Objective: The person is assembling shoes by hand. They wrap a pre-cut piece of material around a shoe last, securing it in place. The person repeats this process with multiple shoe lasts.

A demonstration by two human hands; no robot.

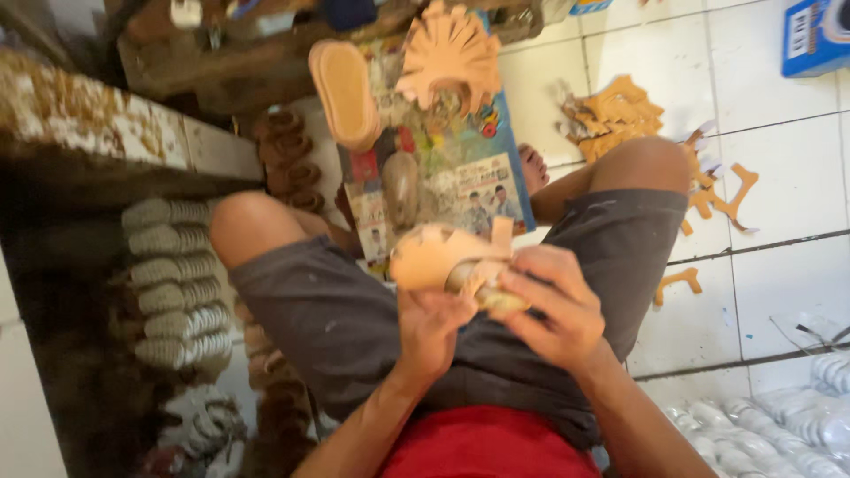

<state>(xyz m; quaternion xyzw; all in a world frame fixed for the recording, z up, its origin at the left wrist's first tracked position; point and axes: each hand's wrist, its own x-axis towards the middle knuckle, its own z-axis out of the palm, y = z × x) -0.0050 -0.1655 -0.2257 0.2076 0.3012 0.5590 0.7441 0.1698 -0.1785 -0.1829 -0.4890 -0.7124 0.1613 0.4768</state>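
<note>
Your fingers [540, 296], both sets, close on one item: tan leather shoe upper [443, 257], held over your lap. Right hand [553, 305] wraps its near end; left hand [429, 327] pinches from below. Long axis runs up-left, away from your fingers.

sandal [443, 257] in both hands, over lap | sole [343, 93] ahead on mat [460, 168]

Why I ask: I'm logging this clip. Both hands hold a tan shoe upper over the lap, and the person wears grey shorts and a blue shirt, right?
Only the shirt colour is wrong: the head view shows a red shirt. Left hand and right hand do hold the tan shoe upper above grey shorts.
</note>
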